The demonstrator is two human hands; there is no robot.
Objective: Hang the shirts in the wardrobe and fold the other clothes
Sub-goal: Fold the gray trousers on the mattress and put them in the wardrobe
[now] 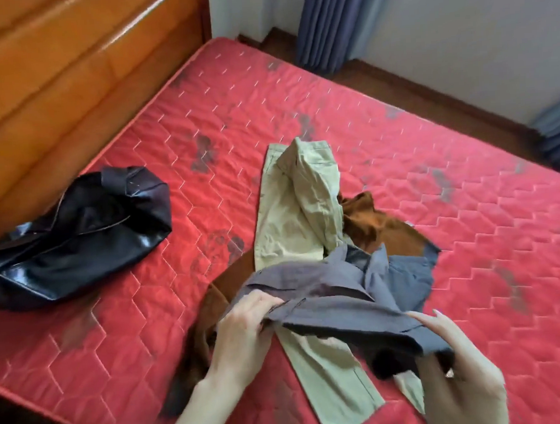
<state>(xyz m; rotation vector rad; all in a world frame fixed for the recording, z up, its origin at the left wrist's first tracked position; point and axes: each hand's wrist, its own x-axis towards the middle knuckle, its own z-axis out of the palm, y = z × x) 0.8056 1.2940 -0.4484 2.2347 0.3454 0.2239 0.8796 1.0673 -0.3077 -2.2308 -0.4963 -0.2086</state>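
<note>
A grey-blue shirt (349, 292) lies bunched across a heap of clothes on the red mattress (470, 233). My left hand (243, 332) grips its left edge with curled fingers. My right hand (459, 374) holds the shirt's lower right part, with fingers under the cloth. Beneath the shirt lie pale green trousers (301, 207), running from the bed's middle down to the near edge. A brown garment (381, 225) spreads under both, showing to the right and lower left.
A shiny black jacket (76, 234) lies crumpled at the left, near the orange wooden headboard (51, 78). Blue curtains (336, 21) hang by the white wall beyond the bed. Brown floor runs along the bed's far side.
</note>
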